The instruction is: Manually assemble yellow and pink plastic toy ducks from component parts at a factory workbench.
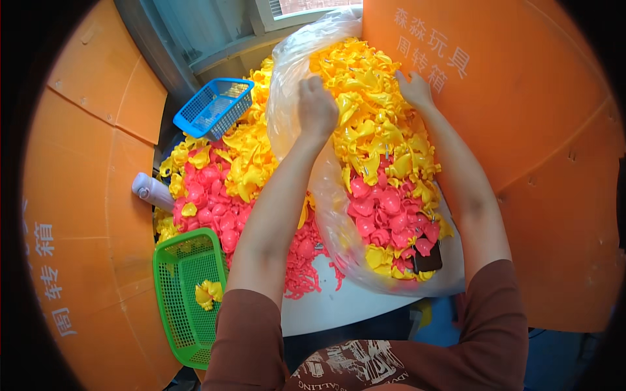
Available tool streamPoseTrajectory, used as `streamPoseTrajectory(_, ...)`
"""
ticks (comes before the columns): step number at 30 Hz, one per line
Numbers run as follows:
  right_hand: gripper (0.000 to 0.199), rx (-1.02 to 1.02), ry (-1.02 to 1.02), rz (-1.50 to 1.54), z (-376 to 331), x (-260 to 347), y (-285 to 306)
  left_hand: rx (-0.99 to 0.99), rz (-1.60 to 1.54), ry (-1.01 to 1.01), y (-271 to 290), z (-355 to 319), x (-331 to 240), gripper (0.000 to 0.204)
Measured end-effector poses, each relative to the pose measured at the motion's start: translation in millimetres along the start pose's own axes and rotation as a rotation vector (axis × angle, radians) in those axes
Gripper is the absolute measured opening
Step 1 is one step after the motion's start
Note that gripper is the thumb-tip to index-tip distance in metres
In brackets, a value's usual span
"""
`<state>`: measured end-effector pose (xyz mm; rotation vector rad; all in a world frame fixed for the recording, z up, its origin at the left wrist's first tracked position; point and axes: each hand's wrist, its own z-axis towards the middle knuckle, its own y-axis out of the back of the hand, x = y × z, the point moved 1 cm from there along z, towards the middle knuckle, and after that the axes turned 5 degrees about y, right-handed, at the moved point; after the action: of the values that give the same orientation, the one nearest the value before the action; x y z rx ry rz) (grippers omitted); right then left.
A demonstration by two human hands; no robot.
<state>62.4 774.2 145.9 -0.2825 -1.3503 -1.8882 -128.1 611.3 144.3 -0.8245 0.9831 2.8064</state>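
Note:
My left hand (318,109) is closed in a fist, raised over the edge of a clear plastic bag (287,98). The fingers curl away from view, so what they hold, if anything, is hidden. On the far right my right hand (416,90) reaches to the border of the heap of yellow plastic pieces (365,85), its thumb and forefinger apart. Glossy curved yellow pieces fill the far part of the bag. Nearer to me in it lie pink rounded plastic pieces (391,202) and a dark flat object (428,257).
Left of the bag are more yellow (244,166) and pink pieces (212,195). A blue basket (222,81) rests on them, beside a pale bottle (152,190). A green basket (163,287) holds a few yellow pieces. Orange panels (554,163) enclose the white table (339,309) on both sides.

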Motion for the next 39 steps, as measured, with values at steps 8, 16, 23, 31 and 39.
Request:
streamPoseTrajectory(8, 0.084, 0.360, -0.075, 0.178, 42, 5, -31, 0.373, 0.046, 0.308, -38, 49, 25, 0.079)
streamPoseTrajectory(16, 0.092, 0.625, 0.082, 0.176, 34, 26, -44, 0.609, -0.199, 0.345, -52, 72, 25, 0.098)
streamPoseTrajectory(23, 0.089, 0.630, -0.161, 0.379, -15, 50, -4, 0.946, -0.321, 0.466, -29, 63, 12, 0.100)
streamPoseTrajectory(31, 0.089, 0.406, -0.024, 0.571, -33, 54, 0, 0.646, -0.467, 0.493, -15, 39, -8, 0.067)
streamPoseTrajectory(39, 0.071, 0.333, 0.141, 0.646, -118, 73, 31, 0.491, -0.720, 0.456, 61, -46, -51, 0.034)
